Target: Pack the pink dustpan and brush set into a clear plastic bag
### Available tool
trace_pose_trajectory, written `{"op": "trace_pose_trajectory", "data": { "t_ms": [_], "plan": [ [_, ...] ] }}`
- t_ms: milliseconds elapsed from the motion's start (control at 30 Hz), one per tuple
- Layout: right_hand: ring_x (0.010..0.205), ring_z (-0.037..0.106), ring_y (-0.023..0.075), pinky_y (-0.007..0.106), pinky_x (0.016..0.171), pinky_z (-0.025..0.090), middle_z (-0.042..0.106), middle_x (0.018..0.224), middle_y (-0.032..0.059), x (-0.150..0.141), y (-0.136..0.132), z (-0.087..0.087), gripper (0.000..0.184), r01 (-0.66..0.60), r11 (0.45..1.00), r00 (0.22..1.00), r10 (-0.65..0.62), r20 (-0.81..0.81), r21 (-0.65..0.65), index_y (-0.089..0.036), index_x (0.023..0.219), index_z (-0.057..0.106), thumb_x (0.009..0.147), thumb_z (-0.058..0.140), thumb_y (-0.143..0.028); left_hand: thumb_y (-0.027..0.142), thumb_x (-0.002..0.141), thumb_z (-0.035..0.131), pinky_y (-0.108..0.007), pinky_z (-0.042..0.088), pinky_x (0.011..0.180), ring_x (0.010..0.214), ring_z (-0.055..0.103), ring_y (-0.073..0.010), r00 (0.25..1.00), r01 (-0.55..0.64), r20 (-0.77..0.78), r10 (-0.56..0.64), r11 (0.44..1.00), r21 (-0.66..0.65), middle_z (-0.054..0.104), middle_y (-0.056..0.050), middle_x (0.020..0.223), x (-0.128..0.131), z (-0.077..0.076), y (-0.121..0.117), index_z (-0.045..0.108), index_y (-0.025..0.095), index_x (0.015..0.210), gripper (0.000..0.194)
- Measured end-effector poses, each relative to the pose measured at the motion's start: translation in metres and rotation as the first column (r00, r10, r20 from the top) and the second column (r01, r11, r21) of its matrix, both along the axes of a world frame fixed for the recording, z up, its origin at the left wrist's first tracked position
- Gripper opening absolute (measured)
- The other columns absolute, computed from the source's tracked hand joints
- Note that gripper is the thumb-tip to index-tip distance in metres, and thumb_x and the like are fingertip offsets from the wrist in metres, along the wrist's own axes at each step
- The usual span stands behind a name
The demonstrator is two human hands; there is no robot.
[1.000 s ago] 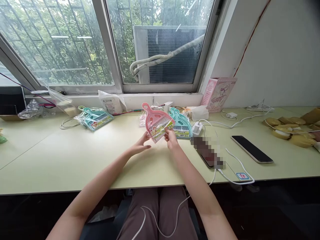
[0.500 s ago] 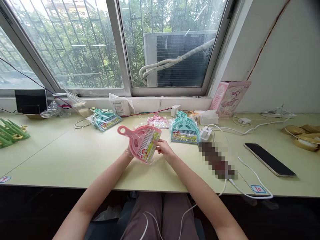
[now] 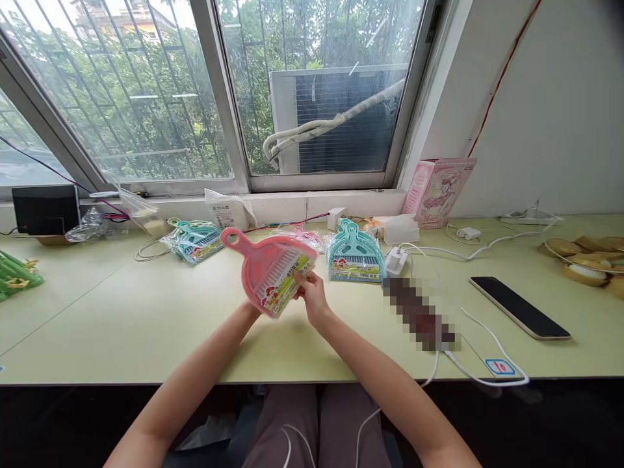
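A pink dustpan and brush set (image 3: 275, 270) is held tilted above the table, its ring handle pointing up and left. A printed card lies along its lower right side. My right hand (image 3: 312, 296) is closed on the card edge, thumb in front. Behind the dustpan's lower left part is my left hand (image 3: 253, 309), bearing it from beneath; its fingers are hidden. Stacked turquoise dustpan sets (image 3: 355, 253) in clear wrap lie just right of the held one. More turquoise sets (image 3: 197, 240) lie to the left, and pink ones (image 3: 312, 239) lie partly hidden behind.
A phone (image 3: 519, 307), a white charger (image 3: 396, 261) with cables and a pixelated object (image 3: 422, 315) lie on the right. Tape rolls (image 3: 585, 266) are at the far right. A pink box (image 3: 439, 193) stands by the wall, a black tablet-like screen (image 3: 46, 209) at the left.
The pink dustpan set has come slightly left and turned more face-on, with my right hand moving left along its card. The whole view has also shifted slightly.
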State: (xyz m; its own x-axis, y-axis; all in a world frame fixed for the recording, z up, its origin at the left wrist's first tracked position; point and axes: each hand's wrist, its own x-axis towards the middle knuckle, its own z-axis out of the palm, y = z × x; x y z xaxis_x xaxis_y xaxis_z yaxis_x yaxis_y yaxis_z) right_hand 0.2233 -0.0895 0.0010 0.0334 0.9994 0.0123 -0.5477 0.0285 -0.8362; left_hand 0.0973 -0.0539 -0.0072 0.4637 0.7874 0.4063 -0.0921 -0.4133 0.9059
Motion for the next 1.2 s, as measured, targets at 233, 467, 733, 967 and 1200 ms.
{"op": "trace_pose_trajectory", "data": {
  "t_ms": [233,467,733,967,1200],
  "plan": [
    [0.052,0.051,0.0084,0.023,0.049,0.039,0.064,0.068,-0.0025,0.039,0.029,0.003,0.023,0.289,0.956,0.947,-0.293,-0.13,-0.05,-0.022,0.07,0.054,0.062,0.073,-0.033,0.056,0.072,0.072,-0.051,0.048,0.097,0.124,0.055,-0.0294,0.997,0.08,0.027,-0.075,0.97,-0.229,0.066,-0.011,0.121,0.017,-0.017,0.008,0.062,0.029,0.121,0.057],
    [0.049,0.044,0.0077,0.024,0.048,0.035,0.062,0.065,-0.0028,0.039,0.034,-0.006,0.026,0.254,0.957,0.959,-0.269,-0.095,-0.139,-0.022,0.064,0.048,0.062,0.072,-0.032,0.088,0.074,0.03,-0.048,0.045,0.104,0.132,0.048,-0.0298,0.951,-0.066,0.277,0.137,0.966,-0.251,0.055,-0.011,0.138,-0.01,0.01,0.024,0.054,0.024,0.129,0.088],
    [0.045,0.032,0.0057,0.023,0.045,0.026,0.055,0.058,-0.0053,0.036,0.036,-0.014,0.029,0.203,0.975,0.977,-0.208,-0.052,-0.087,-0.022,0.064,0.05,0.057,0.075,-0.036,0.065,0.079,0.061,-0.045,0.052,0.093,0.122,0.055,-0.0327,0.958,-0.181,0.176,0.224,0.956,-0.231,0.059,-0.012,0.132,0.007,0.001,0.006,0.047,0.024,0.135,0.071],
    [0.045,0.031,0.0055,0.022,0.044,0.025,0.048,0.055,-0.0071,0.043,0.043,-0.013,0.032,0.273,0.962,0.961,-0.273,-0.044,-0.009,-0.022,0.061,0.044,0.06,0.073,-0.037,0.059,0.081,0.062,-0.045,0.052,0.092,0.13,0.048,-0.0307,0.944,-0.274,0.158,0.29,0.955,-0.118,0.048,-0.01,0.141,0.024,-0.011,-0.004,0.032,0.032,0.143,0.074],
    [0.045,0.035,0.0051,0.021,0.044,0.026,0.051,0.057,-0.0076,0.042,0.04,-0.013,0.028,0.246,0.969,0.965,-0.247,-0.086,-0.024,-0.021,0.065,0.048,0.061,0.073,-0.032,0.042,0.073,0.076,-0.05,0.045,0.103,0.128,0.049,-0.032,0.951,-0.206,0.209,0.228,0.971,-0.119,0.054,-0.011,0.135,0.024,0.002,-0.008,0.038,0.025,0.137,0.077]
  ]
}}
